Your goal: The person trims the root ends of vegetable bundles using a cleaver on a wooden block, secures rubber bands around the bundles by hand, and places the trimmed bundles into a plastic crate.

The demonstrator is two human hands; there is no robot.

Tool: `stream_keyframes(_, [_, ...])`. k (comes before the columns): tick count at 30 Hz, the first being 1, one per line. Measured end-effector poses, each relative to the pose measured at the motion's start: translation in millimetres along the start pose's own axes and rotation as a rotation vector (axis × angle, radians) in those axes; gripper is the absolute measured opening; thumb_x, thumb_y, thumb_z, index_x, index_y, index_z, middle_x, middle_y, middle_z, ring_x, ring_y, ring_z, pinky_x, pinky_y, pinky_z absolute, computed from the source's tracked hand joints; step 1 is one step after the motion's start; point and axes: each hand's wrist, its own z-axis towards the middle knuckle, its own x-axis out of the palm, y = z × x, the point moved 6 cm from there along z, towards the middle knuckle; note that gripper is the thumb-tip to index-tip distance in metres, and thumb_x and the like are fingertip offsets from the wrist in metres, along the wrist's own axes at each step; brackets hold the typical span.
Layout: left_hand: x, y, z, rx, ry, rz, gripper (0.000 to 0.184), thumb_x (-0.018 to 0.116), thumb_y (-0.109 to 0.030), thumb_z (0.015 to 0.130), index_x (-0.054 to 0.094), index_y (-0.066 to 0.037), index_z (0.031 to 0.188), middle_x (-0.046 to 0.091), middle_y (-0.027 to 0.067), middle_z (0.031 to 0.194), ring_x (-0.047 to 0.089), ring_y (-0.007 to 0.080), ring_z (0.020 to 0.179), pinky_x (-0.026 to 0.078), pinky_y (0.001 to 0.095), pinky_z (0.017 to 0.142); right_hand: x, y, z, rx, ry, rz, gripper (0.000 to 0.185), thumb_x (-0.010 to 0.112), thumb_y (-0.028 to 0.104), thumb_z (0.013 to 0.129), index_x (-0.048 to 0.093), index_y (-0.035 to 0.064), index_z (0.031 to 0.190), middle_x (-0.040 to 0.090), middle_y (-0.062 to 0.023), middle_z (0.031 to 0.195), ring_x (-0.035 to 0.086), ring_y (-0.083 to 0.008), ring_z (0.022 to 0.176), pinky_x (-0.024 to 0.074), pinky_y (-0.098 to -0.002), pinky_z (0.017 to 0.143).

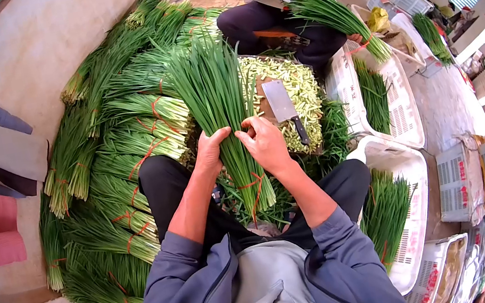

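A bundle of garlic chives [213, 95] stands between my knees, leaves pointing away and pale stem ends toward me. A red tie [251, 184] circles its lower part, with a loose end hanging down. My left hand [213, 148] is closed round the bundle's left side. On the right side, my right hand [265, 142] pinches at the leaves with bent fingers; its fingertips are partly hidden. Just beyond that hand, a cleaver [279, 101] with a dark handle lies on a board [261, 97] among cut stem ends [305, 101].
Many tied chive bundles [145, 116] are heaped along the left wall. White crates [406, 213] holding chives stand to my right. Across from me, a seated person [287, 1] holds another chive bundle [328, 10]. More crates [455, 179] line the right side.
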Motion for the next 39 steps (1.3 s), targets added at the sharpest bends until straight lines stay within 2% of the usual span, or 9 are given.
stream_keyframes(6, [0.4, -2.7, -1.8, 0.036, -0.006, 0.006, 0.042, 0.069, -0.008, 0.085, 0.057, 0.0, 0.125, 0.068, 0.0103, 0.11, 0.069, 0.0209, 0.096, 0.057, 0.0374, 0.087, -3.9, -16.0, 0.0, 0.228, 0.129, 0.334, 0.014, 0.073, 0.011, 0.091, 0.069, -0.0021, 0.093, 0.071, -0.0067, 0.085, 0.066, -0.0137, 0.074, 0.0522, -0.0279, 0.068])
stream_keyframes(16, [-33.9, -4.3, 16.8, -0.052, -0.268, -0.412, 0.038, 0.062, -0.024, 0.093, 0.06, 0.0, 0.123, 0.069, 0.0151, 0.116, 0.068, 0.0312, 0.105, 0.055, 0.049, 0.098, -76.5, -50.1, -63.0, 0.231, -0.292, 1.548, 0.007, 0.058, 0.012, 0.104, 0.061, 0.0057, 0.103, 0.069, -0.0098, 0.095, 0.071, -0.0247, 0.085, 0.0603, -0.0431, 0.088])
stream_keyframes(20, [-35.1, -7.4, 18.7, -0.002, -0.249, -0.431, 0.038, 0.063, -0.021, 0.092, 0.06, -0.001, 0.124, 0.069, 0.0141, 0.118, 0.067, 0.0306, 0.108, 0.055, 0.0485, 0.098, -83.0, -31.7, -60.9, 0.147, -0.274, 1.465, 0.003, 0.06, 0.008, 0.102, 0.061, 0.0051, 0.102, 0.069, -0.0101, 0.095, 0.07, -0.0228, 0.084, 0.0593, -0.0413, 0.09])
stream_keyframes(25, [-49.2, -11.3, 21.4, 0.125, -0.274, -0.387, 0.033, 0.063, -0.012, 0.09, 0.061, -0.001, 0.121, 0.068, 0.0104, 0.114, 0.069, 0.0269, 0.099, 0.059, 0.0445, 0.086, -55.2, 46.0, -80.2, -0.045, 0.312, 0.895, 0.01, 0.059, -0.011, 0.095, 0.061, -0.002, 0.097, 0.07, -0.0185, 0.091, 0.073, -0.0278, 0.081, 0.0615, -0.0408, 0.079])
stream_keyframes(28, [-59.7, -12.6, 25.5, 0.222, -0.336, -0.363, 0.033, 0.062, -0.008, 0.089, 0.061, -0.001, 0.122, 0.068, 0.01, 0.115, 0.069, 0.0267, 0.099, 0.06, 0.0444, 0.084, -45.8, 71.5, -97.9, 0.023, 0.585, 1.087, 0.009, 0.06, -0.012, 0.093, 0.064, -0.0051, 0.097, 0.071, -0.018, 0.091, 0.074, -0.0269, 0.078, 0.0612, -0.0383, 0.076])
stream_keyframes(32, [-52.1, -29.1, 16.4, 0.292, -0.348, -0.341, 0.035, 0.062, -0.003, 0.088, 0.062, -0.003, 0.123, 0.068, 0.0086, 0.115, 0.069, 0.0261, 0.1, 0.06, 0.0437, 0.084, -28.5, 48.8, -93.0, 0.103, 0.907, 0.446, 0.017, 0.073, 0.014, 0.093, 0.072, -0.0015, 0.099, 0.074, -0.0088, 0.086, 0.069, -0.0166, 0.073, 0.0551, -0.0317, 0.069])
stream_keyframes(36, [-37.4, -34.8, 4.3, 0.222, -0.311, -0.31, 0.032, 0.062, -0.005, 0.089, 0.062, -0.001, 0.12, 0.07, 0.0102, 0.109, 0.071, 0.0265, 0.093, 0.061, 0.0427, 0.08, -27.2, -2.5, -65.0, 0.312, 0.476, 0.195, 0.015, 0.073, 0.016, 0.091, 0.075, 0.0026, 0.096, 0.072, -0.0096, 0.077, 0.068, -0.0195, 0.069, 0.0526, -0.0331, 0.064])
stream_keyframes(37, [-36.4, -32.7, 6.8, 0.19, -0.269, -0.313, 0.03, 0.061, -0.007, 0.089, 0.063, 0.0, 0.119, 0.071, 0.011, 0.107, 0.071, 0.0268, 0.091, 0.061, 0.0423, 0.078, -27.6, 1.8, -49.7, 0.07, 0.266, 0.171, 0.017, 0.073, 0.016, 0.091, 0.074, 0.0005, 0.096, 0.072, -0.0112, 0.08, 0.07, -0.0202, 0.071, 0.0539, -0.0345, 0.067])
stream_keyframes(39, [-34.8, -23.6, 6.5, 0.121, -0.195, -0.272, 0.031, 0.061, -0.009, 0.09, 0.062, 0.001, 0.12, 0.071, 0.0112, 0.107, 0.071, 0.0261, 0.092, 0.06, 0.0415, 0.08, -19.2, -13.7, -34.3, 0.249, 0.274, 0.248, 0.052, 0.079, 0.023, 0.088, 0.059, -0.0038, 0.128, 0.069, -0.0194, 0.115, 0.068, -0.0256, 0.103, 0.0537, -0.0365, 0.089])
